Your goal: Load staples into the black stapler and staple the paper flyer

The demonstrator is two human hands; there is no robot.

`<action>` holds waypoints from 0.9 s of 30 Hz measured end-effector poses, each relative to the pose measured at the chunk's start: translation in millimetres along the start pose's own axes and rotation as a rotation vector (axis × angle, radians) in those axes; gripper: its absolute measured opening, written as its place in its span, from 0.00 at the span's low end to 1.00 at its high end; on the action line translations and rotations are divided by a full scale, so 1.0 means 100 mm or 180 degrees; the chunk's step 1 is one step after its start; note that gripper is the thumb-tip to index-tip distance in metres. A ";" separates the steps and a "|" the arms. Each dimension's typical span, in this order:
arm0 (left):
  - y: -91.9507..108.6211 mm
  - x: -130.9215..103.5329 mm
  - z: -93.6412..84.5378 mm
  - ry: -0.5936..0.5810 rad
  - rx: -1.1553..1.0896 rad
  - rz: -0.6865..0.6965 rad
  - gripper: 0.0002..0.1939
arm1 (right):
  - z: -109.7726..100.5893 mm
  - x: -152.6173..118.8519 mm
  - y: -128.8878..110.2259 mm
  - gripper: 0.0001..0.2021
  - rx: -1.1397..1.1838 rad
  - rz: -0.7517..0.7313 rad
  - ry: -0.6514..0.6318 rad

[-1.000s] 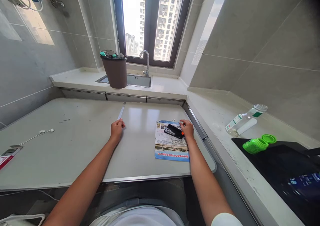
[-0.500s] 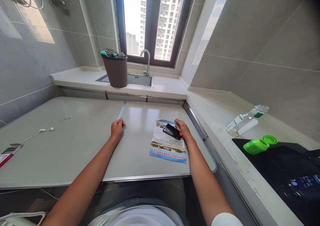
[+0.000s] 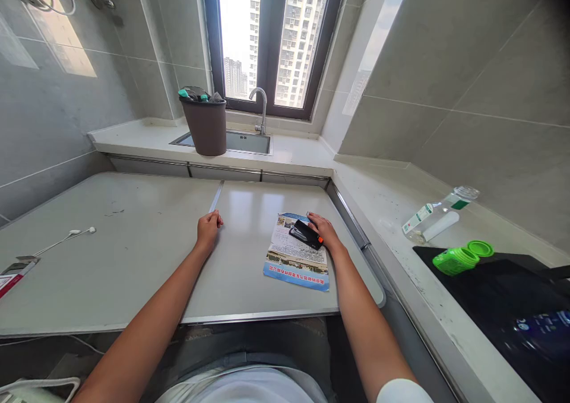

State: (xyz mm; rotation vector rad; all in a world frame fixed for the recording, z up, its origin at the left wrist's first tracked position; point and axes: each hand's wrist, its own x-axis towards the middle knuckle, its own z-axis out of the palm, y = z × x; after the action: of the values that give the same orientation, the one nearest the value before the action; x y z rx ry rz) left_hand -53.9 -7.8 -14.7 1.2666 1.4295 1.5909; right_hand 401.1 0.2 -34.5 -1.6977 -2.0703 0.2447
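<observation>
My left hand (image 3: 208, 229) rests closed on the light folding table (image 3: 133, 260), by the pale strip (image 3: 217, 195) running across it. Its fingertips are pressed together; anything in them is too small to make out. Over the right edge of a printed leaflet (image 3: 296, 266) lies my right hand (image 3: 324, 229), its fingers curled. A tiny thin thing shows at its fingertips, too small to name. Right beside this hand, a black stapler (image 3: 305, 235) with an orange end lies slantwise on the leaflet. The thumb of the right hand is hidden.
White earphones (image 3: 75, 234) and a red-and-white box (image 3: 13, 278) lie at left. A brown bin (image 3: 207, 127) stands at the sink (image 3: 249, 143). On the right counter are a clear bottle (image 3: 439, 216), a green container (image 3: 456, 260) and a black panel (image 3: 494, 296).
My right hand has shifted slightly left, and the leaflet's near end has swung a little left with it. The left hand and the stapler look almost unmoved.
</observation>
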 end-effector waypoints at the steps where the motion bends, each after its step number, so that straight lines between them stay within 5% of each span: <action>1: 0.00 0.00 0.00 -0.0004 -0.0012 -0.0006 0.22 | 0.00 0.00 -0.02 0.23 -0.0004 0.0012 -0.0028; 10: 0.01 0.00 0.00 -0.0003 -0.0112 -0.0055 0.21 | 0.08 0.02 -0.27 0.23 -0.0067 -0.0139 -0.0386; 27: -0.03 0.01 -0.02 -0.0036 -0.0082 -0.0071 0.22 | 0.21 0.03 -0.44 0.22 -0.0243 -0.0373 -0.0247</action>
State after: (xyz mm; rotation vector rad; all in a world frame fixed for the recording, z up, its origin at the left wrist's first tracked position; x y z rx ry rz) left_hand -56.2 -7.2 -17.5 1.2388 1.4073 1.5799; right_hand 352.0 -4.4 -34.3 -1.6265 -2.2539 0.1997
